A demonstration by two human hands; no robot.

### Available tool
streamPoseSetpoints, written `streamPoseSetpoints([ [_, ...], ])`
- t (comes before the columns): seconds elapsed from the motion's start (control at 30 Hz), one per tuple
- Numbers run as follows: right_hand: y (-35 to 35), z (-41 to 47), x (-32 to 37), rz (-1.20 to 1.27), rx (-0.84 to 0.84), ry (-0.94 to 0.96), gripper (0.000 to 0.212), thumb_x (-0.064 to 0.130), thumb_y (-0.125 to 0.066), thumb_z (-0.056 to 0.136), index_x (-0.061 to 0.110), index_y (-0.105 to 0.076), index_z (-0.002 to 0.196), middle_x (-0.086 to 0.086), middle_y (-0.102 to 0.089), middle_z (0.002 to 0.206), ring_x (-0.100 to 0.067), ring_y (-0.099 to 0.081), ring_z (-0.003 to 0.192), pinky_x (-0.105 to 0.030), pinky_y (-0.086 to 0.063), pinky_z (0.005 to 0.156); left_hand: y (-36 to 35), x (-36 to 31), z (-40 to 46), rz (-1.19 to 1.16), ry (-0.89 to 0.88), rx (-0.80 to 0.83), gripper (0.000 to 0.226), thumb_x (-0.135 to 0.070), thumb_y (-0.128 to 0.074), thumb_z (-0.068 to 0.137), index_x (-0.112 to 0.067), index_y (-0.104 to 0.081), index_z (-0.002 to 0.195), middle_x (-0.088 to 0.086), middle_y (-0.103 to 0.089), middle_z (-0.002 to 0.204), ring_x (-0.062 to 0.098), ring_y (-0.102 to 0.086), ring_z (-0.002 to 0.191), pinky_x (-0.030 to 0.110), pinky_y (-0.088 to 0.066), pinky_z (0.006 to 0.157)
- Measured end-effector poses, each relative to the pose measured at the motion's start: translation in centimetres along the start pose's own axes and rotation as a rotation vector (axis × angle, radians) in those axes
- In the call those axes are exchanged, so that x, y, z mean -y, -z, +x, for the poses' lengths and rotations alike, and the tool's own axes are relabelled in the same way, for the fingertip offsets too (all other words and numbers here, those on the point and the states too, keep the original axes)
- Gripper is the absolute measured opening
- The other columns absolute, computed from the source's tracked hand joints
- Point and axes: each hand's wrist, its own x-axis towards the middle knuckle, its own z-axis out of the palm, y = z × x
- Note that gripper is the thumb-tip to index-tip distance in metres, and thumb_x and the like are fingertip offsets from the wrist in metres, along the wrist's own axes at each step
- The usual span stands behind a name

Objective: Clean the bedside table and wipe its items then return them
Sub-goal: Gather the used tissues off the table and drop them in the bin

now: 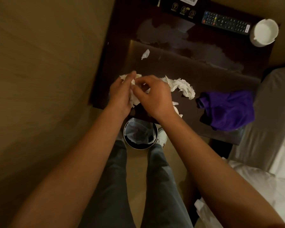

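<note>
Right now we are gathering litter at the front edge of the bedside table (171, 66), the clearing step that comes before any wiping. Our left hand (120, 94) curls round a wad of crumpled tissue (132, 97), and our right hand (153, 96) pinches at the same wad with bent fingers, so both are closed on it. A longer strip of tissue (183, 87) lies on the surface just beside the right hand, and a small scrap (145, 54) sits alone further toward the back edge. The waste bin (140, 134) stands on the floor directly below the front edge, under our wrists.

The purple cloth (227, 109) lies bunched at the front right corner, untouched. At the back edge rest the remote control (225, 23) and, in the back right corner, a white ashtray (264, 32); a dull smear marks the surface between them and us.

Next, we judge, the wad should drop into the bin, then the strip and the scrap need collecting before the cloth is taken up.
</note>
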Motion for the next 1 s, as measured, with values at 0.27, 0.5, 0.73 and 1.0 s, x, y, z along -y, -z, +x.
streamPoseSetpoints([
  [0.27, 0.9, 6.6, -3.4, -0.297, -0.037, -0.108, 0.056, 0.032, -0.065, 0.091, 0.023, -0.05, 0.144, -0.007, -0.053, 0.139, -0.027, -0.059, 0.119, -0.04, -0.054, 0.092, 1.6, -0.3, 0.4, -0.084, 0.113, -0.024, 0.023, -0.011, -0.059, 0.1, 0.001, -0.062, 0.12, 0.019, -0.067, 0.12, 0.039, -0.068, 0.107, 0.064, -0.052, 0.098],
  [0.5, -1.1, 11.7, -3.6, -0.617, 0.092, -0.061, 0.056, 0.035, -0.064, 0.095, 0.019, -0.045, 0.145, -0.014, -0.044, 0.146, -0.036, -0.051, 0.13, -0.045, -0.053, 0.091, 3.6, 0.0, 0.5, 0.101, -0.005, -0.126, 0.017, -0.015, -0.067, 0.096, -0.009, -0.07, 0.111, 0.014, -0.072, 0.119, 0.028, -0.07, 0.107, 0.051, -0.057, 0.097],
  [0.73, -0.5, 12.2, -3.9, -0.564, 0.111, -0.149, 0.024, 0.015, -0.055, 0.095, 0.009, -0.066, 0.115, -0.017, -0.068, 0.119, -0.039, -0.066, 0.107, -0.041, -0.051, 0.082, 4.6, 0.2, 0.5, 0.444, -0.164, -0.12, 0.014, -0.019, -0.076, 0.089, -0.022, -0.067, 0.099, 0.004, -0.071, 0.105, 0.022, -0.071, 0.1, 0.051, -0.064, 0.076],
  [1.0, 5.5, 6.7, -6.4, -0.256, -0.075, -0.3, 0.009, 0.019, -0.069, 0.085, 0.024, -0.062, 0.083, 0.007, -0.065, 0.08, -0.013, -0.064, 0.078, -0.036, -0.057, 0.079, 3.2, 2.3, 0.8, 1.019, -0.455, -0.103, 0.042, -0.038, -0.083, 0.081, -0.024, -0.063, 0.116, -0.004, -0.064, 0.109, 0.012, -0.063, 0.096, 0.028, -0.055, 0.076],
])
